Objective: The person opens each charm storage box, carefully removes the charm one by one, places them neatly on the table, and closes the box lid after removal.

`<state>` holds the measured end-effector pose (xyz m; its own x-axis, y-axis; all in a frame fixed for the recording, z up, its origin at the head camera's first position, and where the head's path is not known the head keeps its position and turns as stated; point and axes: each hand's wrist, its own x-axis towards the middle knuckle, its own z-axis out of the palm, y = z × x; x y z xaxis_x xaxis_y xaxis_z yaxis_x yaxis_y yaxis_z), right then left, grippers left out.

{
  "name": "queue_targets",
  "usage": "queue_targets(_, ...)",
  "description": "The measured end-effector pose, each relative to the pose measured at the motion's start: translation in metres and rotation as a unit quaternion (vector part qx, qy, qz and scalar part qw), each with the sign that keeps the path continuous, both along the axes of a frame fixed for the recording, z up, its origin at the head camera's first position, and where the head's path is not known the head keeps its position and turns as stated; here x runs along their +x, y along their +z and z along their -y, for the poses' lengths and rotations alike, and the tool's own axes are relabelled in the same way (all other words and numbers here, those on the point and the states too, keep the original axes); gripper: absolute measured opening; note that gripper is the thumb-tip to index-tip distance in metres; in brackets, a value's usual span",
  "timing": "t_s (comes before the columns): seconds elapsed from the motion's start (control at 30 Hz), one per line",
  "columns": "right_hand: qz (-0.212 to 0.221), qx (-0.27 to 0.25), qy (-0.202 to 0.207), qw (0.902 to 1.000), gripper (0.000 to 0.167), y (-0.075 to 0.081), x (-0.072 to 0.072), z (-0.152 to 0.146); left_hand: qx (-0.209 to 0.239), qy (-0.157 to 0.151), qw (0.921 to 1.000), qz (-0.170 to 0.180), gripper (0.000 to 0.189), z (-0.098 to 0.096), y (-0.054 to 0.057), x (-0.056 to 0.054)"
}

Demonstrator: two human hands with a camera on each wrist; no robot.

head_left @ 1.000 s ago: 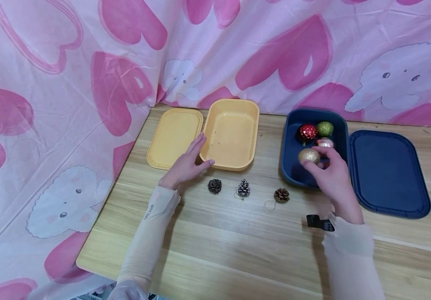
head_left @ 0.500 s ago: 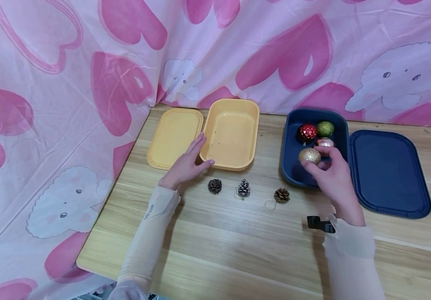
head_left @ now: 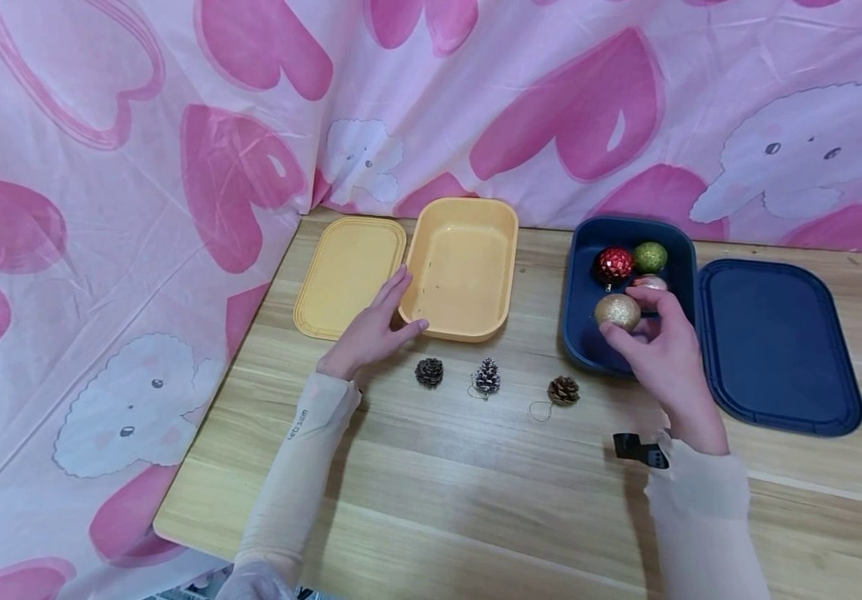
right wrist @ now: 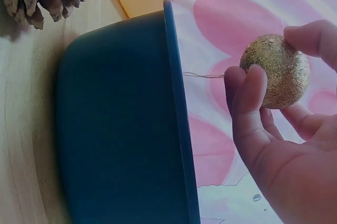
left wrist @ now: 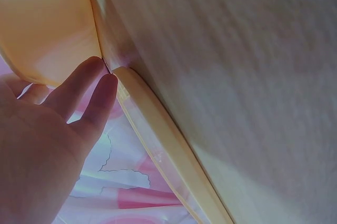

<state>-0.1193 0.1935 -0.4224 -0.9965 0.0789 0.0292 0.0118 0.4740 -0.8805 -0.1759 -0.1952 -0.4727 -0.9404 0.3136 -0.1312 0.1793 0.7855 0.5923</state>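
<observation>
Head cam, right hand: right hand (head_left: 664, 343) has the gold ball (head_left: 617, 312) pinched between thumb and fingers, up over the navy box (head_left: 583, 287)
Head cam, inside navy: red ball (head_left: 614, 265), green ball (head_left: 650, 257), plus a pink ball (head_left: 649, 283) half covered by the fingers
Head cam, left hand: left hand (head_left: 373, 335) is spread out at the near left corner of the yellow box (head_left: 461, 279)
Head cam, lids: yellow lid (head_left: 351, 277) flat left of its box, navy lid (head_left: 779, 346) flat right of the other one
Head cam, pinecones: three pinecones (head_left: 487, 377) lined up on the wooden table (head_left: 476, 500), near side of the boxes
Left wrist cam: fingertips right by the yellow box and lid edge, can't tell if they're pressing
Right wrist cam: gold ball's clear above the navy rim, string (right wrist: 208, 76) sticking out toward it
</observation>
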Motion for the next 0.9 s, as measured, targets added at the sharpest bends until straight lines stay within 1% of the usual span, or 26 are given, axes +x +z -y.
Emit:
queue_targets(0.23,-0.024,0.008,0.007,0.9997,0.055,-0.0001,0.0013,0.0012,-0.002,-0.002,1.0000,0.001,0.088,-0.0002,0.0011,0.0004)
queue_targets(0.5,-0.032,0.010,0.015,0.9993,0.056,0.0012,0.0034,0.0030,-0.003,-0.003,1.0000,0.000,0.088,-0.0004,0.0020,0.0007)
queue_targets(0.9,-0.048,-0.020,0.023,0.9984,0.059,0.0042,0.0059,0.0072,-0.008,-0.008,0.9999,-0.003,0.088,-0.0008,0.0029,0.0003)
